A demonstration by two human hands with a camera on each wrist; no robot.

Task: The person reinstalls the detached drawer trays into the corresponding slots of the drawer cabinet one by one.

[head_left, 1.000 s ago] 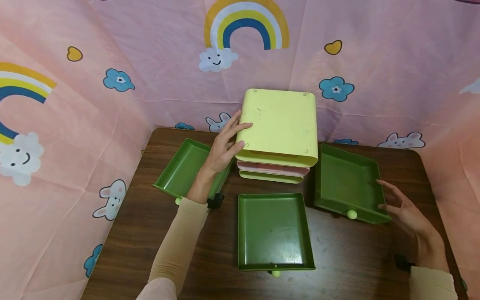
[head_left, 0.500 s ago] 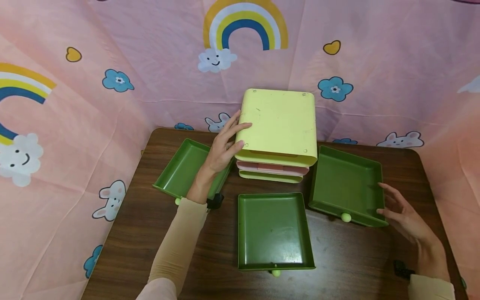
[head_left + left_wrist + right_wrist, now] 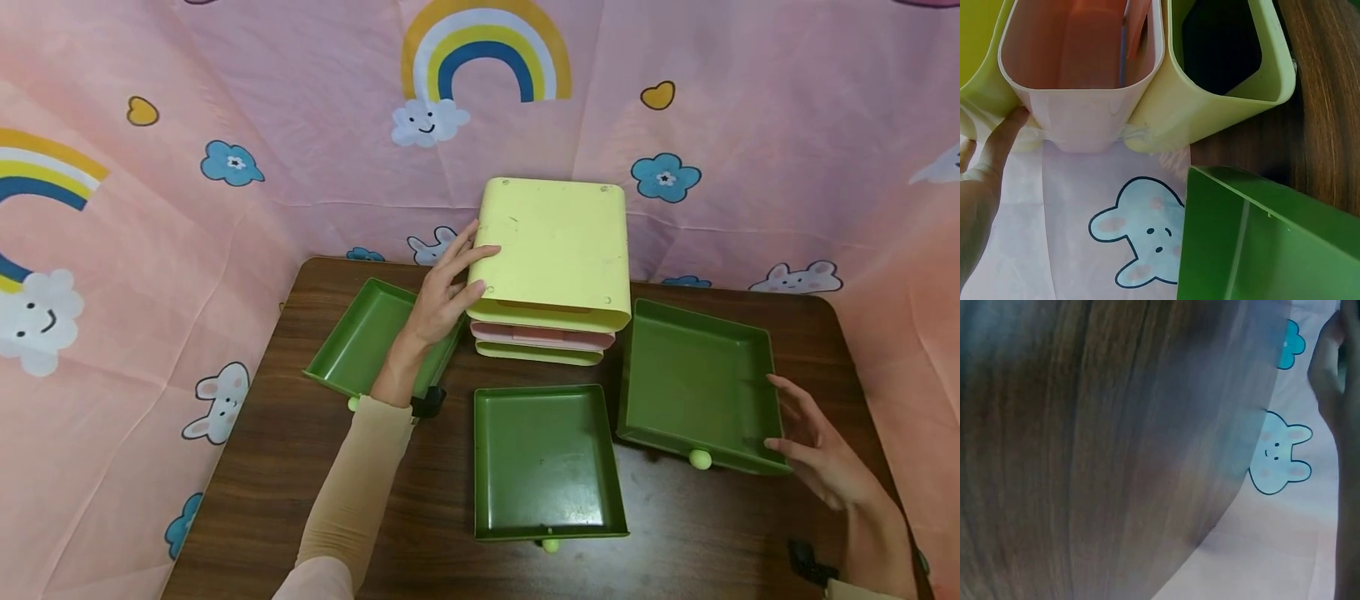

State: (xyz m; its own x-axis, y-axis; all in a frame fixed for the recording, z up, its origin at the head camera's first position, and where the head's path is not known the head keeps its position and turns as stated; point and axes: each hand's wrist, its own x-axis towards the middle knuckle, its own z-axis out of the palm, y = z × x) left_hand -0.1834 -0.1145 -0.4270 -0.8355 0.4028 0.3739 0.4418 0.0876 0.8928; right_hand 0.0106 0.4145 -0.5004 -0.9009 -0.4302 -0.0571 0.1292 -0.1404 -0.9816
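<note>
A green tray (image 3: 365, 337) is being left lying at the left of the wooden table (image 3: 315, 467). The yellow drawer cabinet (image 3: 553, 250) at the back is being steadied by the left hand (image 3: 442, 292), its fingers straight and spread against the side. A second tray (image 3: 546, 460) is lying in the middle. The right tray (image 3: 697, 385), beside the cabinet, is being touched at its right edge by the right hand (image 3: 813, 446), fingers relaxed and extended.

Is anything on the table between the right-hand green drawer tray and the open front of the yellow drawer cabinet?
Nothing visible. The right green drawer tray, touched by the right hand, lies just right of the cabinet; the middle green tray sits in front of the cabinet's openings, apart from it.
</note>
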